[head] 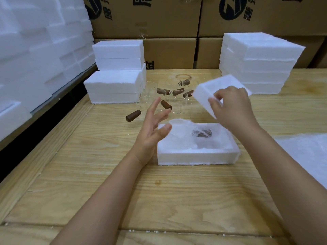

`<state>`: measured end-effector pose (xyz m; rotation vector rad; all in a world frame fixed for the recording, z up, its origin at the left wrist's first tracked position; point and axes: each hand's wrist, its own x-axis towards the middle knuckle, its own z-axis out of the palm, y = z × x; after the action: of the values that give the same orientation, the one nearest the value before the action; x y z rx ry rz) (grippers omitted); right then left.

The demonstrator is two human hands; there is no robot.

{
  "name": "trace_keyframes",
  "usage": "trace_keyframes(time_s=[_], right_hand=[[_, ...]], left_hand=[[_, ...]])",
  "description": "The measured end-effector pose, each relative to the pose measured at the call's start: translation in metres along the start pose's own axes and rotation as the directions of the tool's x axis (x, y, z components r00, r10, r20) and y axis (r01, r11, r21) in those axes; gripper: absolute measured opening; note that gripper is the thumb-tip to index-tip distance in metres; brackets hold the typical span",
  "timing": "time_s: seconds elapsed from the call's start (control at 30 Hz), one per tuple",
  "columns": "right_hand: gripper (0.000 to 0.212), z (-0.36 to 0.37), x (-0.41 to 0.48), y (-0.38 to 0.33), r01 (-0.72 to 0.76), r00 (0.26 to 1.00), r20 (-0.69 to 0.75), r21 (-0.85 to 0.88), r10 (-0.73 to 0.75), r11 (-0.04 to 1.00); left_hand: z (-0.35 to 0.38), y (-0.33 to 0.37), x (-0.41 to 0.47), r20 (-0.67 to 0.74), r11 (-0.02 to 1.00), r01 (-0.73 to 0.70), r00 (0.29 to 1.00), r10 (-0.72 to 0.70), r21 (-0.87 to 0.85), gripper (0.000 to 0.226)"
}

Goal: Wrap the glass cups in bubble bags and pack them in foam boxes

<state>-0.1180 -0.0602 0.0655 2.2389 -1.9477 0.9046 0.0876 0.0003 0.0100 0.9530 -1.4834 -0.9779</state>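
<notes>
Foam lid (203,96) gripped, tilted, in the right hand (231,106) above the foam box (196,154) — wrapped cup (187,133) inside — left hand (154,126) spread, holding nothing.

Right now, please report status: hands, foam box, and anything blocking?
Right hand holds foam lid tilted above table. Left hand open, empty, beside foam box. Wrapped cup sits inside. Nothing blocks the box.

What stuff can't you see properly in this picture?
Head view:
- Foam lid: partly hidden by the right hand, and blurred.
- Wrapped cup in the foam box: blurred by its bubble bag.
- Glass cups: clear, so hard to count.
- Cardboard boxes: print cut off by the top edge.
</notes>
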Motion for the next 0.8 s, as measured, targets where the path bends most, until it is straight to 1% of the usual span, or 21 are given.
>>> trace_keyframes(time_s=[0.03,0.07,0.1,0.13,0.17,0.2,0.23,0.27,0.3,0.33,0.4,0.47,0.5,0.57,0.6,0.63,0.73,0.77,0.8], right_hand=[[0.021,-0.006,-0.005,-0.002,0.044,0.996,-0.085,0.140,-0.032,0.989],[0.016,-0.013,-0.010,-0.005,0.088,0.989,-0.144,0.322,-0.042,0.943],[0.012,-0.021,-0.015,-0.007,0.128,0.985,-0.170,0.526,-0.043,0.841],[0.013,-0.028,-0.021,-0.010,0.152,0.986,-0.160,0.721,-0.052,0.677],[0.014,-0.033,-0.026,-0.010,0.148,0.989,-0.127,0.876,-0.076,0.459],[0.015,-0.036,-0.030,-0.009,0.100,0.991,-0.076,0.964,-0.107,0.246],[0.016,-0.036,-0.034,-0.007,0.031,0.990,-0.020,0.997,-0.140,0.077],[0.018,-0.036,-0.037,-0.004,-0.040,0.986,0.035,0.999,-0.165,-0.030],[0.022,-0.034,-0.039,-0.002,-0.101,0.980,0.084,0.991,-0.178,-0.088],[0.029,-0.032,-0.042,0.000,-0.146,0.976,0.123,0.982,-0.178,-0.123],[0.041,-0.029,-0.044,0.007,-0.174,0.978,0.153,0.973,-0.143,-0.154],[0.050,-0.029,-0.045,0.013,-0.170,0.983,0.159,0.976,-0.091,-0.135],[0.052,-0.029,-0.044,0.017,-0.170,0.984,0.164,0.979,-0.062,-0.109],[0.043,-0.032,-0.042,0.021,-0.181,0.983,0.181,0.983,-0.023,-0.016],[0.038,-0.033,-0.042,0.023,-0.195,0.981,0.196,0.980,-0.015,0.032],[0.038,-0.034,-0.041,0.024,-0.212,0.977,0.214,0.974,-0.014,0.078],[0.056,-0.034,-0.043,0.026,-0.268,0.961,0.278,0.940,-0.015,0.212],[0.056,-0.032,-0.043,0.028,-0.284,0.956,0.295,0.926,-0.006,0.250],[0.052,-0.031,-0.043,0.031,-0.292,0.953,0.304,0.915,-0.001,0.278]], left_hand=[[0.000,-0.001,0.001,-0.033,1.000,-0.010,0.999,0.010,-0.010,0.076],[0.001,-0.002,0.001,-0.061,1.000,-0.020,0.998,0.019,-0.016,0.074],[0.001,-0.003,0.002,-0.090,0.999,-0.027,0.996,0.025,-0.024,0.072],[0.001,-0.004,0.002,-0.117,0.999,-0.033,0.993,0.029,-0.035,0.072],[0.001,-0.003,0.003,-0.142,0.998,-0.035,0.990,0.028,-0.048,0.075],[0.001,0.000,0.005,-0.162,0.997,-0.038,0.986,0.028,-0.060,0.083],[0.000,0.002,0.006,-0.170,0.997,-0.037,0.985,0.025,-0.070,0.087],[-0.001,0.004,0.008,-0.172,0.996,-0.042,0.985,0.028,-0.081,0.083],[-0.002,0.005,0.010,-0.177,0.995,-0.054,0.983,0.039,-0.078,0.071],[-0.003,0.006,0.011,-0.186,0.995,-0.065,0.981,0.050,-0.073,0.058],[-0.007,0.006,0.012,-0.241,0.995,-0.092,0.967,0.077,-0.050,0.049],[-0.010,0.009,0.012,-0.311,0.990,-0.128,0.945,0.105,-0.056,0.042],[-0.011,0.013,0.011,-0.346,0.986,-0.154,0.931,0.120,-0.071,0.036],[-0.012,0.020,0.009,-0.399,0.975,-0.209,0.903,0.160,-0.082,0.022],[-0.012,0.023,0.009,-0.410,0.971,-0.228,0.894,0.180,-0.071,0.019],[-0.012,0.026,0.008,-0.412,0.969,-0.239,0.890,0.195,-0.059,0.019],[-0.012,0.030,0.005,-0.362,0.962,-0.247,0.913,0.190,-0.116,0.023],[-0.013,0.030,0.005,-0.328,0.961,-0.234,0.928,0.175,-0.148,0.027],[-0.013,0.029,0.005,-0.289,0.963,-0.215,0.944,0.161,-0.165,0.033]])
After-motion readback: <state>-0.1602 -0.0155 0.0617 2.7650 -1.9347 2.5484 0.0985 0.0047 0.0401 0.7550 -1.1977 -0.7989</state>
